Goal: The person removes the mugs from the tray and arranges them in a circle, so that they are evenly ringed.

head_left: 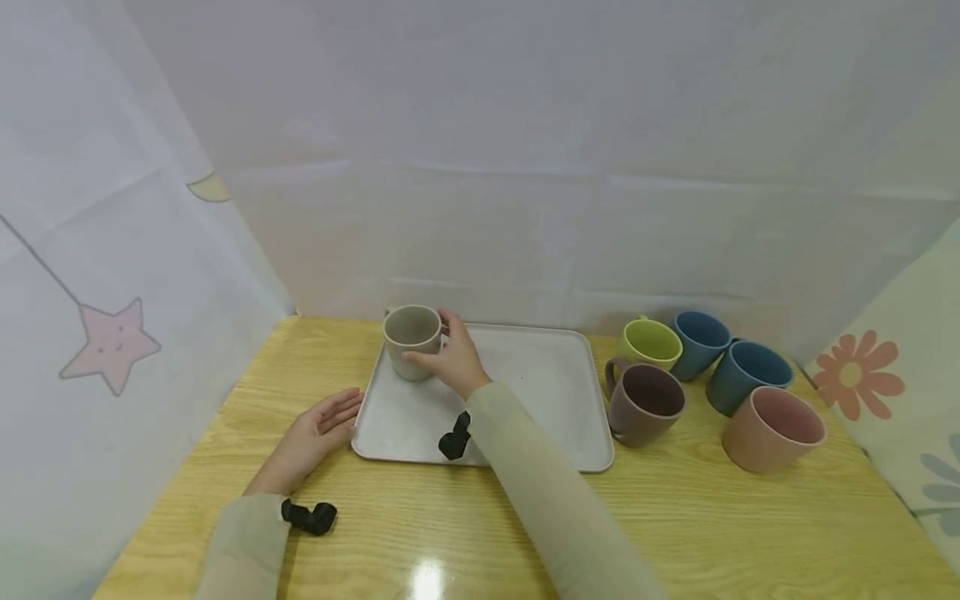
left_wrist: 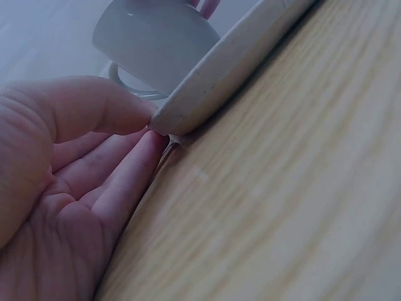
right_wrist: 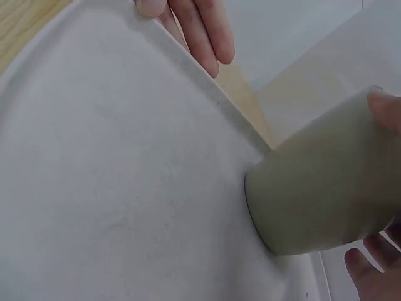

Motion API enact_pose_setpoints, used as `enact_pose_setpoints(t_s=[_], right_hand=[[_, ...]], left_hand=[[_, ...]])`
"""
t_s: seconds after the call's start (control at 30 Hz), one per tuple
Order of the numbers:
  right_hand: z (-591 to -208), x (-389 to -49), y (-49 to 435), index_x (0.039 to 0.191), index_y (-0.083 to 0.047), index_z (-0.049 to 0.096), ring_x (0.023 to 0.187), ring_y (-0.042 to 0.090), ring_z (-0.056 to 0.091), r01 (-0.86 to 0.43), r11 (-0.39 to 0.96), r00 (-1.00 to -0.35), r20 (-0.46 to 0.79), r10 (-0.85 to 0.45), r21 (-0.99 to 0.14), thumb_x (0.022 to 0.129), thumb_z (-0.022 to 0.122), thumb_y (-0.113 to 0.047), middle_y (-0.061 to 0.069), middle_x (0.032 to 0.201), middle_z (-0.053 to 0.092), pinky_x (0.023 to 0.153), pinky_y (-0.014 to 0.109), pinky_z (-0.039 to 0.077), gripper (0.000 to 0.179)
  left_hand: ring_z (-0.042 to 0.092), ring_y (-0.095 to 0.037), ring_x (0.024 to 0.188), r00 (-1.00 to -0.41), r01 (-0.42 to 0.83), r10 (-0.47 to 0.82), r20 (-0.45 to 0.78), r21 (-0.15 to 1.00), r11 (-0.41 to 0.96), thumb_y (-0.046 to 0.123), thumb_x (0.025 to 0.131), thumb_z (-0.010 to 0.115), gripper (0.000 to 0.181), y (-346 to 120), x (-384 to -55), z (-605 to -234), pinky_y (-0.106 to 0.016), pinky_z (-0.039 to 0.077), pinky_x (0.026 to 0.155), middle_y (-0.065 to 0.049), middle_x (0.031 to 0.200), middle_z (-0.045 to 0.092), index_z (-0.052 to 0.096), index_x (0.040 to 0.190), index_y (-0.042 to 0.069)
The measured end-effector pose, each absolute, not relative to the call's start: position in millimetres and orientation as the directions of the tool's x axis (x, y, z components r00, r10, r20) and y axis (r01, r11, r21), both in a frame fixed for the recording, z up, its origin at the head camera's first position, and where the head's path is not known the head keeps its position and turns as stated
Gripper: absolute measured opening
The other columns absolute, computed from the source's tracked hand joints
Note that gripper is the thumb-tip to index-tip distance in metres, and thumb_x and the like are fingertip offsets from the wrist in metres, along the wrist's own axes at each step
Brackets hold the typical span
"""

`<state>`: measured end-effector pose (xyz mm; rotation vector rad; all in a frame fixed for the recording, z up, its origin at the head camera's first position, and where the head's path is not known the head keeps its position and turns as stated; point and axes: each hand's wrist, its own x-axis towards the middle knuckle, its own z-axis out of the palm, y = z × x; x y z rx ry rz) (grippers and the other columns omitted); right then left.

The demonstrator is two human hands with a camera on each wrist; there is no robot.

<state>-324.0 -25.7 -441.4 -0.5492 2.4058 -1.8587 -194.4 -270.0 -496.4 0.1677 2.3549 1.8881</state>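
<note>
A grey-green mug (head_left: 412,337) stands at the left end of a white rectangular tray (head_left: 517,383). My right hand (head_left: 453,358) grips its near right side, thumb and fingers spread around the body by the rim. The mug's handle points to the far left, away from that hand. In the right wrist view the mug's base (right_wrist: 269,207) meets the tray by its raised edge. My left hand (head_left: 313,437) is at the tray's left side; up close, its thumb and a finger (left_wrist: 135,150) pinch the tray's rim (left_wrist: 188,100).
Right of the tray is a group of mugs: yellow-green (head_left: 651,343), purple (head_left: 645,404), two blue ones (head_left: 701,342) and pink (head_left: 774,429). The purple mug stands close to the tray's right edge. White cloth (head_left: 510,208) hangs behind the wooden table (head_left: 420,517).
</note>
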Motion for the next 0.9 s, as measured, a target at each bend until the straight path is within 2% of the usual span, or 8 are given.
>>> enact_pose_setpoints(t_s=[0.27,0.5,0.73,0.9], right_hand=[[-447.7,-327.5,-31.4,0.153,-0.013,0.038,0.135,0.020,0.048,-0.260,0.232,-0.932,0.181,-0.314,-0.937,0.077,0.092,-0.024,0.003,0.144,0.052,0.114,0.040,0.041,0.093],[-448.3,-325.3,-30.0,0.151,-0.013,0.042,0.133,0.023,0.050,-0.263,0.212,-0.938,0.198,-0.284,-0.941,0.076,0.093,-0.023,0.006,0.143,0.054,0.111,0.038,0.045,0.091],[-448.1,-321.1,-26.8,0.148,-0.014,0.045,0.127,0.016,0.054,-0.252,0.223,-0.949,0.195,-0.249,-0.942,0.073,0.094,-0.026,0.001,0.139,0.057,0.105,0.032,0.049,0.090],[-448.4,-316.2,-21.8,0.148,-0.014,0.047,0.125,0.016,0.055,-0.261,0.226,-0.948,0.205,-0.242,-0.939,0.072,0.095,-0.027,0.001,0.137,0.059,0.104,0.032,0.049,0.091]], left_hand=[[0.033,-0.035,0.146,-0.987,0.007,0.157,-0.028,0.976,0.216,0.016,0.102,0.063,0.067,-270.3,-194.6,-498.0,-0.009,0.043,0.099,-0.019,0.159,0.038,0.029,0.159,0.004],[0.033,-0.035,0.146,-0.987,0.006,0.161,-0.028,0.977,0.211,0.015,0.102,0.063,0.067,-268.9,-194.4,-496.0,-0.009,0.043,0.099,-0.020,0.159,0.038,0.029,0.159,0.004],[0.033,-0.035,0.146,-0.987,0.012,0.157,-0.023,0.976,0.216,0.014,0.102,0.062,0.066,-268.1,-193.6,-495.3,-0.009,0.043,0.099,-0.020,0.158,0.038,0.029,0.159,0.003],[0.034,-0.036,0.146,-0.988,0.016,0.153,-0.017,0.977,0.214,0.012,0.102,0.062,0.066,-268.7,-193.6,-495.6,-0.010,0.043,0.099,-0.020,0.158,0.039,0.029,0.159,0.002]])
